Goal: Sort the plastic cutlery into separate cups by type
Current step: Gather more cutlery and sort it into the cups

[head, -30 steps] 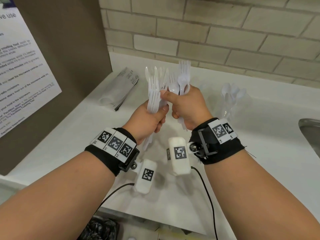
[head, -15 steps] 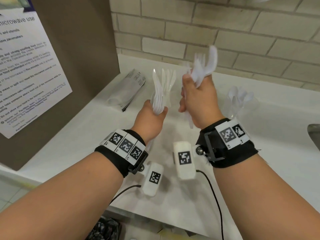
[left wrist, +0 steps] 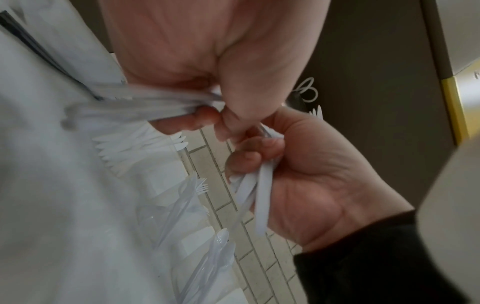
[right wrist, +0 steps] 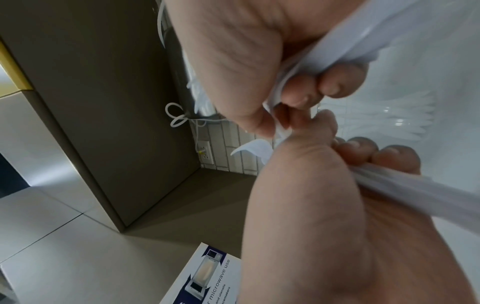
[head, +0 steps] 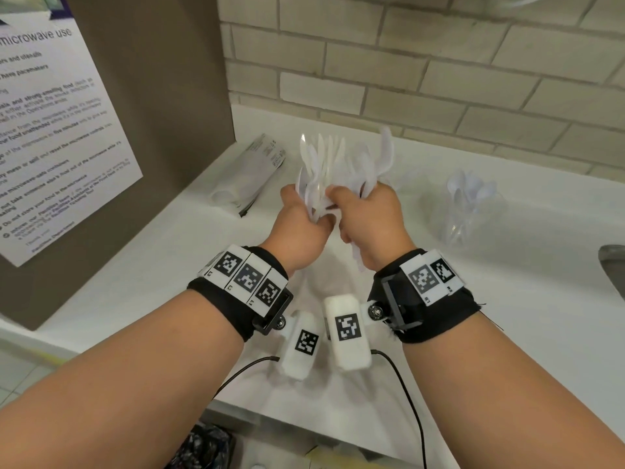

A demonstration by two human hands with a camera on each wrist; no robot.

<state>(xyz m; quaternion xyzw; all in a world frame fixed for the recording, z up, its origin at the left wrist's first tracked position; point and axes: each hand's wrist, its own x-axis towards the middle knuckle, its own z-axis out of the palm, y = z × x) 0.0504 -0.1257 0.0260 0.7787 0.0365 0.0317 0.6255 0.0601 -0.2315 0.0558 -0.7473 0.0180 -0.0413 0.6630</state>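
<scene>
Over the white counter (head: 189, 265), my left hand (head: 304, 221) grips a fanned bunch of white plastic knives and forks (head: 321, 157), tips up. My right hand (head: 368, 214) grips a second bunch of white cutlery (head: 375, 164), pressed against the first, with its thumb on the left bunch. In the left wrist view, my right hand (left wrist: 306, 174) is curled round several handles (left wrist: 262, 197) and my left hand (left wrist: 228, 61) clamps a blurred bundle (left wrist: 135, 105). A clear cup of spoons (head: 468, 204) stands to the right. Forks (left wrist: 200, 187) and spoons (left wrist: 221, 240) in clear cups show below.
A plastic sleeve of stacked cups (head: 250, 174) lies at the back left beside a brown panel (head: 152, 96) with a microwave notice (head: 50, 137). A brick wall (head: 406, 62) runs behind. A metal sink edge (head: 614, 265) is at the far right.
Half a second ago my hands were apart with the right bunch raised. The right hand has since dropped and moved left, so the bunches meet again.
</scene>
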